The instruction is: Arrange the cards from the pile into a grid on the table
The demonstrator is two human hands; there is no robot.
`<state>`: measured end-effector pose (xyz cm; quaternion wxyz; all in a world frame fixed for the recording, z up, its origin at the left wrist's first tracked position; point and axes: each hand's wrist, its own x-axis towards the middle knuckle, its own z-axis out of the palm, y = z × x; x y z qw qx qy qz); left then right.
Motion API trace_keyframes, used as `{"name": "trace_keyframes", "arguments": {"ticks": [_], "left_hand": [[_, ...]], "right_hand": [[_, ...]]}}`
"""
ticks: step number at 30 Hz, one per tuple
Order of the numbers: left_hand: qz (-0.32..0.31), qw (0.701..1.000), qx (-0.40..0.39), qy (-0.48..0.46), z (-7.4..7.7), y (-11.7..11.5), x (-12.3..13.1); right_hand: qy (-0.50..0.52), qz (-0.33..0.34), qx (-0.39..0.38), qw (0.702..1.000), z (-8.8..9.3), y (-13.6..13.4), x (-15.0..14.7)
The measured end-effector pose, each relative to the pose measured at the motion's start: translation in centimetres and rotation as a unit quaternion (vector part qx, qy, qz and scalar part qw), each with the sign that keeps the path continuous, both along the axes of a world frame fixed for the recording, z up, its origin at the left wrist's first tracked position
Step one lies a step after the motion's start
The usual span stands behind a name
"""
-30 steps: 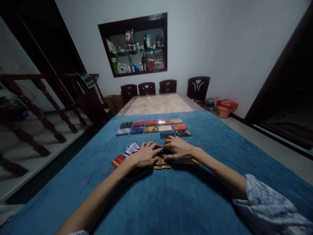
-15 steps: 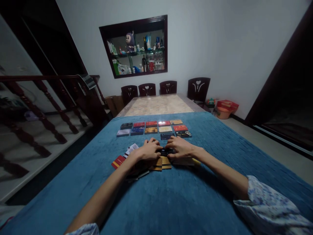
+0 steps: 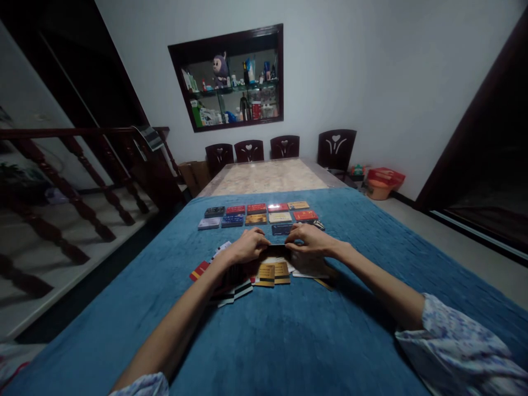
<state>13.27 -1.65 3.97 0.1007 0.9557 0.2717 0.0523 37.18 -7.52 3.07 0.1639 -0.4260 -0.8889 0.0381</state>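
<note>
A dark card (image 3: 277, 245), seen nearly edge-on, is held level between my two hands above a loose heap of cards. My left hand (image 3: 246, 246) pinches its left end with bent fingers. At the other end, my right hand (image 3: 312, 241) grips it between thumb and fingers. Gold cards with dark stripes (image 3: 266, 275) lie fanned below the hands. A red card (image 3: 199, 270) and striped white cards (image 3: 242, 290) stick out around my left forearm. Beyond my fingers lies a dark blue card (image 3: 282, 229). My right hand partly hides a black card (image 3: 318, 224).
Neat rows of card stacks, including a red one (image 3: 256, 208) and a cream one (image 3: 280, 218), stand on the blue cloth (image 3: 264, 341). The bare tabletop (image 3: 268, 176) stretches behind to several dark chairs (image 3: 336, 149). A wooden railing (image 3: 78, 132) runs along the left.
Both hands have lifted slightly from the heap with the dark card between them, now edge-on. More of the gold and white cards underneath shows. My right hand covers part of the black card.
</note>
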Motion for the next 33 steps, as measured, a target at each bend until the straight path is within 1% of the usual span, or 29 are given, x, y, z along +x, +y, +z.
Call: {"name": "trace_keyframes", "arguments": {"ticks": [3, 8, 13, 17, 21, 26, 30, 33], "left_hand": [[0.015, 0.999, 0.014, -0.049, -0.5, 0.4, -0.1], [0.031, 0.994, 0.023, -0.1, -1.5, 0.6, 0.2], [0.055, 0.99, 0.03, -0.125, -2.2, 0.4, 0.5], [0.093, 0.985, 0.05, -0.139, -2.6, 0.0, 0.8], [0.118, 0.982, 0.077, -0.123, -2.6, -0.6, 0.9], [0.127, 0.983, 0.091, -0.095, -2.3, -1.2, 1.1], [0.14, 0.983, 0.098, -0.061, -2.3, -1.6, 1.4], [0.149, 0.983, 0.099, -0.044, -2.6, -1.6, 1.6]], "right_hand": [[0.006, -0.021, 0.021, 1.0, -0.4, 0.3, 0.2], [0.02, -0.047, 0.048, 0.998, -1.5, 1.0, 0.2], [0.028, -0.09, 0.071, 0.993, -2.4, 1.2, 0.2], [0.023, -0.134, 0.078, 0.988, -2.9, 1.0, -0.2], [0.02, -0.167, 0.089, 0.982, -3.3, 0.8, -0.6], [0.002, -0.177, 0.112, 0.978, -3.3, 0.4, -1.0], [-0.02, -0.19, 0.108, 0.976, -3.4, 0.1, -1.3], [-0.024, -0.202, 0.103, 0.974, -3.7, 0.0, -1.7]]}}
